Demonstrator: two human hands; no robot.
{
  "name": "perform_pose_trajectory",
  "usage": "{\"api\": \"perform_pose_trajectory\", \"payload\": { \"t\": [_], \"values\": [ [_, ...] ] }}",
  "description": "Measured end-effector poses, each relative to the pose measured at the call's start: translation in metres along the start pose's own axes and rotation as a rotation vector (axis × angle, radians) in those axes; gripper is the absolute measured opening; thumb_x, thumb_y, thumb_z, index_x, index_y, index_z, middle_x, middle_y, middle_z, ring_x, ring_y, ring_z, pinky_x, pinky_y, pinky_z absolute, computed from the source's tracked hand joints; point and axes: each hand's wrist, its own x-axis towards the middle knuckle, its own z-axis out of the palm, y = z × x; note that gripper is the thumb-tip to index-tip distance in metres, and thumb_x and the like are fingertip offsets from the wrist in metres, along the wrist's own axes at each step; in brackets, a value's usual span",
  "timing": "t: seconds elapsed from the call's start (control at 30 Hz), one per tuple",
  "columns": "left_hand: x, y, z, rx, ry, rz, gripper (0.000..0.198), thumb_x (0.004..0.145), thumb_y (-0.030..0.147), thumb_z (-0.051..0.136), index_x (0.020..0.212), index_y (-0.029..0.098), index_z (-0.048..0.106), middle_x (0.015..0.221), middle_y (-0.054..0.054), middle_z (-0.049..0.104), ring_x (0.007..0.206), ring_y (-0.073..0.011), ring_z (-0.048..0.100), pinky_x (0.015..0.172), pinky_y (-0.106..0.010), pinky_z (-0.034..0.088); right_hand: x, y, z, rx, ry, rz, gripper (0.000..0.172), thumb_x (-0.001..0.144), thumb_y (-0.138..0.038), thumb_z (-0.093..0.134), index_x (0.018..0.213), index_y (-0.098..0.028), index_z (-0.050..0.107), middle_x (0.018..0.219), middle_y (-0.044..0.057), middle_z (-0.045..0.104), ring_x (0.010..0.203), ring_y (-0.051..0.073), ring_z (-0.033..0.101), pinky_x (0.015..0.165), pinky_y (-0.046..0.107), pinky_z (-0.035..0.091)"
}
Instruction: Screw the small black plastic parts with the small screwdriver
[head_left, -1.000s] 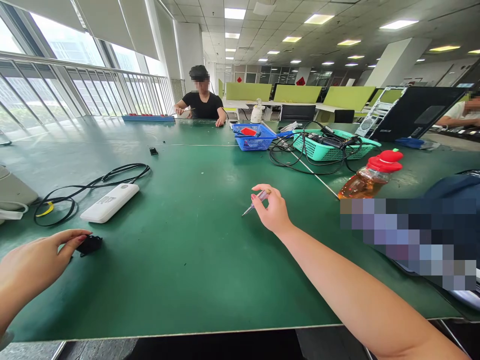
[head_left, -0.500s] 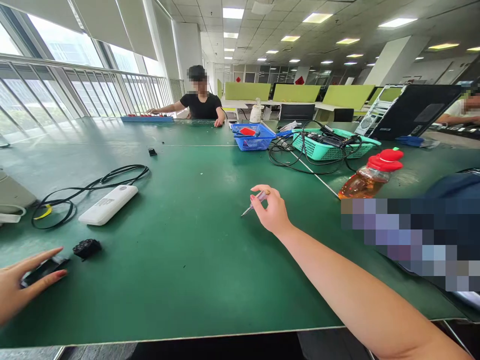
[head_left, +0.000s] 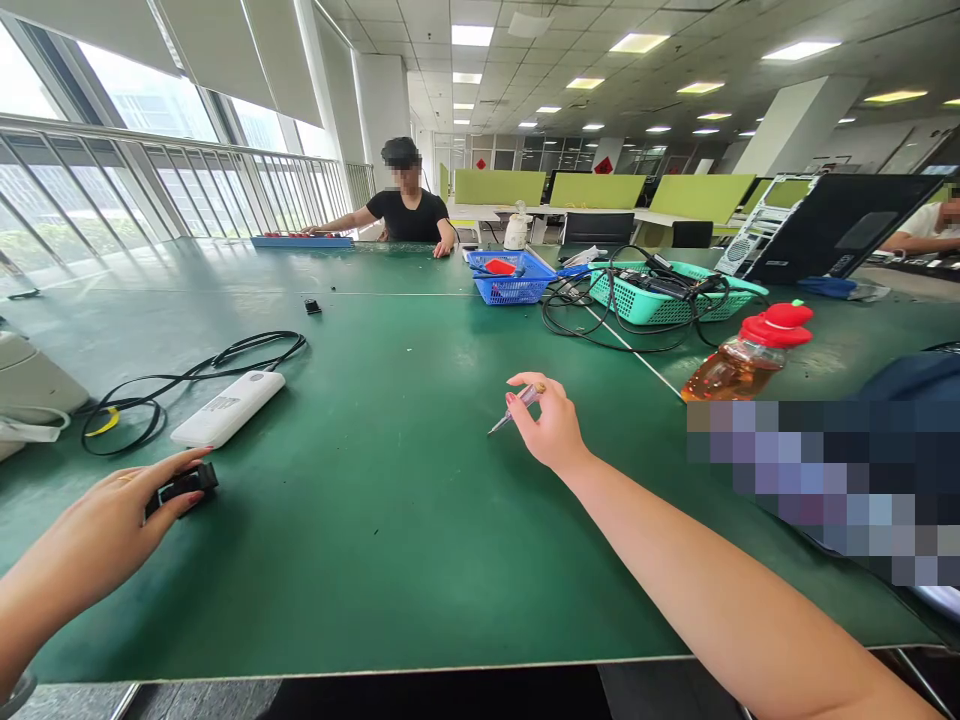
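Observation:
At the left of the green table (head_left: 390, 590), my left hand (head_left: 142, 505) has its fingers and thumb closed round a black part (head_left: 184, 484). The fingers hide some of that part, and whether it is one piece or two I cannot tell. My right hand (head_left: 551, 425) rests near the middle and pinches a small screwdriver (head_left: 521, 405), its thin tip pointing down and left. A white power bank (head_left: 229, 408) lies just beyond my left hand, beside a coiled black cable (head_left: 202, 368).
A blue basket (head_left: 512, 290) and a green basket (head_left: 645, 308) with black cables stand farther back. A red-capped bottle (head_left: 739, 365) tilts at the right, near a leaning black panel (head_left: 840, 225). A person (head_left: 409, 215) sits across the table.
My left hand has moved right and a little forward, to where the separate black part lay. My right hand still holds the screwdriver. The view has shifted slightly.

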Motion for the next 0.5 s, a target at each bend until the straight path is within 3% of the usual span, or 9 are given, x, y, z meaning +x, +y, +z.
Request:
{"api": "perform_pose_trajectory", "payload": {
  "t": [0.13, 0.27, 0.5],
  "values": [
    [0.001, 0.010, -0.003, 0.088, -0.004, 0.003, 0.053, 0.090, 0.052, 0.029, 0.135, 0.028, 0.044, 0.098, 0.000, 0.070, 0.099, -0.0243, 0.060, 0.085, -0.032, 0.044, 0.000, 0.000, 0.000, -0.003, 0.006, -0.019, 0.013, 0.089, -0.031, 0.051, 0.098, -0.025, 0.057, 0.072, -0.001, 0.068, 0.080, 0.021, 0.062, 0.086, 0.039, 0.045],
    [0.000, 0.004, 0.000, 0.097, -0.019, -0.035, 0.053, 0.090, 0.053, 0.027, 0.135, 0.029, 0.043, 0.103, 0.000, 0.071, 0.099, -0.0255, 0.061, 0.083, -0.032, 0.045, 0.000, -0.001, 0.000, 0.000, -0.001, -0.024, 0.012, 0.089, -0.031, 0.051, 0.098, -0.025, 0.056, 0.071, -0.002, 0.068, 0.077, 0.020, 0.063, 0.086, 0.039, 0.045],
    [0.009, -0.008, 0.003, 0.019, -0.156, -0.168, 0.057, 0.087, 0.057, 0.032, 0.140, 0.035, 0.034, 0.118, 0.002, 0.068, 0.100, -0.0202, 0.065, 0.075, -0.025, 0.045, 0.000, -0.001, 0.001, 0.017, -0.005, -0.029, 0.010, 0.089, -0.030, 0.051, 0.098, -0.026, 0.055, 0.068, -0.003, 0.068, 0.079, 0.020, 0.063, 0.087, 0.038, 0.045]
  ]
}}
